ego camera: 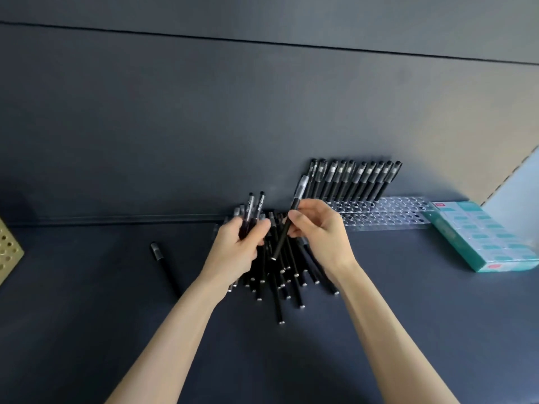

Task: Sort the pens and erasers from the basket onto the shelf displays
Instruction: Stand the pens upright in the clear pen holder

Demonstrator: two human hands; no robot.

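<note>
Left hand (237, 246) is clenched round a small bunch of black pens (253, 212), caps up; exact count unclear, two caps stick out clearly, the rest are hidden behind the hand. Right hand (319, 228) pinches a single pen (288, 220) mid-barrel between thumb and fingers (294, 220), tilted, clear cap toward the rack, butt end down over the pile.

Loose pile of pens (280, 284) lies on the dark shelf (116, 287) under and between both hands; upper part of the pile is covered by the hands, so can't count it. One stray pen (163, 263) lies apart to the left of the pile, its lower end fading into the dark surface.

Clear perforated pen rack (402, 212) sits at the back of the shelf against the wall. A row of pens (353, 182) stands in its left part, leaning right; holes to the right are unfilled. Rack's left end is hidden by the right hand.

Teal box (481, 237) of what look like erasers is just right of the rack; print too blurred to read. Gold perforated object (8, 249) is cut off at the left edge. Basket not in view.
</note>
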